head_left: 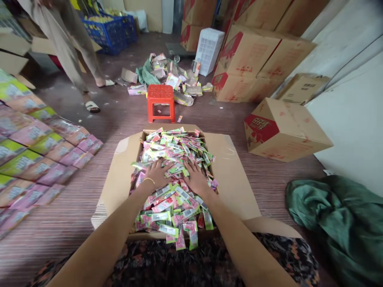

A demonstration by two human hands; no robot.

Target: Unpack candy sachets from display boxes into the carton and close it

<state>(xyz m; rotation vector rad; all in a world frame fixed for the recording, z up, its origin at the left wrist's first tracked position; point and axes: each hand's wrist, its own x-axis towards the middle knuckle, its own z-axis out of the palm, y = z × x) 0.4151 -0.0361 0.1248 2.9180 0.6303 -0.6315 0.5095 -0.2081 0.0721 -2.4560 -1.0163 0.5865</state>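
Note:
An open cardboard box sits on the floor in front of me, heaped with several small pink and green sachets. My left hand, with a thin gold bracelet at the wrist, lies flat on the pile, fingers spread. My right hand rests palm down on the sachets beside it, fingers apart. Neither hand grips anything that I can see. Some sachets spill over the box's near edge onto my patterned lap.
Rows of pink and green packets cover the floor at left. A red plastic stool stands beyond the box, with litter behind it. Cardboard cartons lie at right, a green cloth near right. A person's legs are at far left.

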